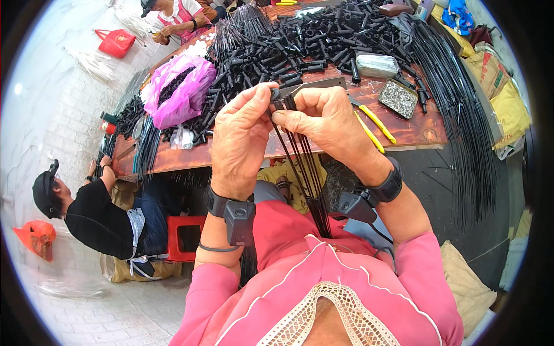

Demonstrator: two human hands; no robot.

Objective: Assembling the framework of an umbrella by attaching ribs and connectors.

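Above the table's near edge, my two hands meet at the top of a bundle of thin black rods [311, 187] that look like umbrella ribs. My left hand [239, 135] is closed, thumb and fingers pinching the small round black hub [276, 93] at the bundle's head. Closed too, my right hand [329, 118] pinches the rods' upper ends just beside the hub. The rods hang down at a slant toward my lap. How each rod joins the hub is too small to tell. Right of my right hand lie yellow-handled pliers [378, 123].
Black plastic tube pieces [323, 40] heap over the wooden table [424, 135]. A tin of small metal bits [398, 98], a clear box [376, 65] and a pink bag [199, 81] stand there. Long black rods [461, 132] overhang at right. Two people [98, 216] work nearby.
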